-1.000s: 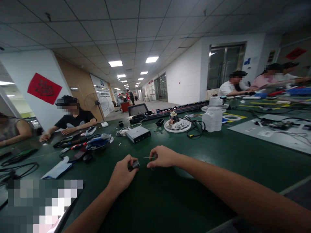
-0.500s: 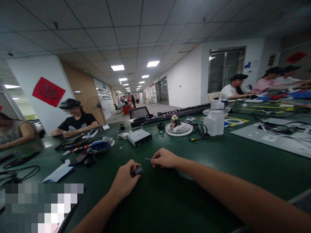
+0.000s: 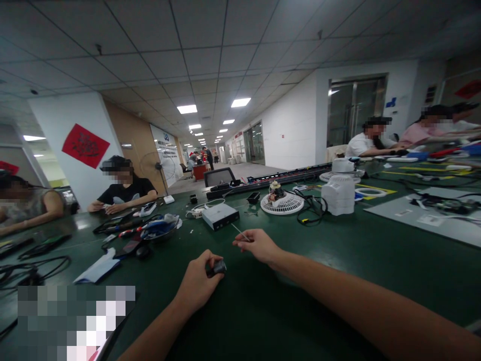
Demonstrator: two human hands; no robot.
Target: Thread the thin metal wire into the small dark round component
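Observation:
My left hand (image 3: 198, 281) grips a small dark cylinder-like part (image 3: 219, 267) between thumb and fingers, a little above the green table (image 3: 240, 311). Its far end looks greyish; the fingers cover the rest. To the right, my right hand (image 3: 261, 246) pinches a thin, pale, straight rod (image 3: 237, 229), whose free tip slants up and left. What kind of rod it is cannot be made out. Rod and dark part are apart. Just beyond the hands lies a grey, box-shaped disc drive (image 3: 220, 215).
A white fan grille with a motor (image 3: 281, 200) and a white housing (image 3: 338, 195) stand behind my right hand. A small black tray (image 3: 253, 197) lies nearby. Cloth and tools (image 3: 160, 226) sit at left, a grey panel (image 3: 391, 213) at right. Co-workers (image 3: 126, 188) sit around the table.
The rod has swung from nearly level to a slant, its tip now up toward the disc drive. My left hand keeps hold of the dark part. The whole view has shifted slightly.

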